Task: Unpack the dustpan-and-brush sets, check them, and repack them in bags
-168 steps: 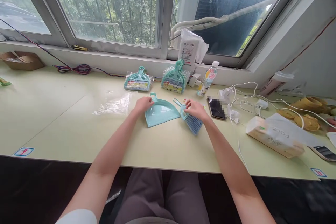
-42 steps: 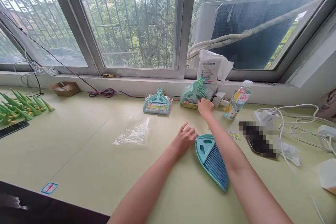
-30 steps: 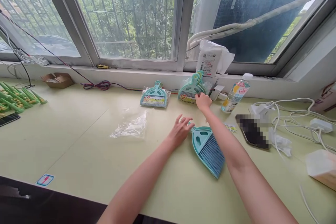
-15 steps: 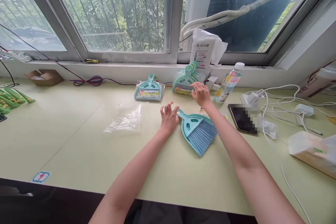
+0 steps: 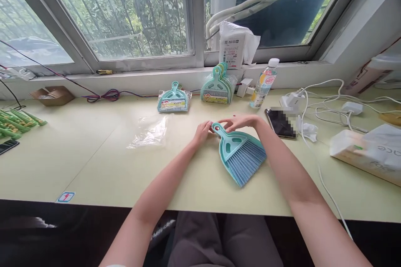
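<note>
while the brush (image 5: 246,160) lies over the teal dustpan (image 5: 250,138) on the table (image 5: 175,181), we have our left hand (image 5: 203,132), fingers bent, at the tip of the handles (image 5: 222,133) and our right hand (image 5: 240,122) arched beside them; whether either grips, we cannot tell.

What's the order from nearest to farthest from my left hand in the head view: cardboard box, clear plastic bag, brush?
1. Brush, just right of the left hand.
2. Clear plastic bag, a little way to its left.
3. Cardboard box, far left, toward the back.
</note>
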Available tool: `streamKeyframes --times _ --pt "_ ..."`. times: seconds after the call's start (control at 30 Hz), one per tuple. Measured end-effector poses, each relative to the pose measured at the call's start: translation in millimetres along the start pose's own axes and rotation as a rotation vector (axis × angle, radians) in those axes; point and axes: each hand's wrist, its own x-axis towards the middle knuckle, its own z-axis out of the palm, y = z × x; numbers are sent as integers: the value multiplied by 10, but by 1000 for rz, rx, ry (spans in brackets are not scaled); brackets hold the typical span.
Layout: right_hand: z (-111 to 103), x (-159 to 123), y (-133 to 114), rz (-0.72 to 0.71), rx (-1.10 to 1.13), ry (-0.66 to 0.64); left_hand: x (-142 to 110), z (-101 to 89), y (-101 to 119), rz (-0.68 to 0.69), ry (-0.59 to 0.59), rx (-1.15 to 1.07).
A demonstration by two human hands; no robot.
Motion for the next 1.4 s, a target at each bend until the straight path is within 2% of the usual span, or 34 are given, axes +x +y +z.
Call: streamKeyframes --times 0.07,0.13,0.2,0.27,0.3,0.37,0.43,0.47,0.57,0.63,0.67,0.73,0.77,0.8,0.87,0.93,1.0,1.07,1.13,1.2,1.3,1.4 --pt "43 -76 65 56 20 -38 0 8 15 -58 -63 -11" --pt "96 -123 100 79 26 -21 11 9 29 -127 -95 -86" --pt "153 -139 94 57 54 68 18 14 58 -188 -29 -239" --pt "202 -129 52 15 129 266 6 25 118 -242 41 -386" --pt "218 -119 23 -3 178 411 -9 33 160 -273 9 -427" --pt "221 -101 -36 -20 265 714 -54 52 256 -326 -173 -415" --pt "180 -109 -68 -35 301 897 -100 76 341 -308 -311 -337" --pt "147 -131 -62 -52 301 936 -117 85 370 -278 -311 -308" --pt "56 -246 71 -53 222 1091 -128 60 374 -231 -204 -312" --pt "61 -307 231 112 79 1221 -103 -24 310 -275 -157 -365" --pt "94 -312 311 239 -13 1213 -83 -83 264 -299 -126 -402" --pt "211 -254 433 450 -162 1001 -34 -216 163 -335 -50 -476" --pt "284 -195 465 511 -220 892 -9 -279 114 -343 -24 -505" --pt "356 -126 474 534 -272 848 14 -335 71 -343 13 -527" --pt "470 5 436 426 -333 824 52 -417 7 -337 106 -561" --pt "525 82 359 266 -317 748 72 -460 -25 -335 212 -598" --pt "535 103 297 164 -270 676 80 -481 -38 -319 283 -644" --pt "540 103 277 201 -248 753 83 -494 -45 -284 327 -694" --pt "565 116 296 328 -267 876 84 -505 -54 -258 354 -730" --pt "604 142 334 411 -304 886 86 -512 -65 -256 366 -745" --pt "637 152 395 330 -328 823 85 -505 -76 -256 339 -716" --pt "587 86 408 236 -158 941 78 -484 -67 -249 297 -660"
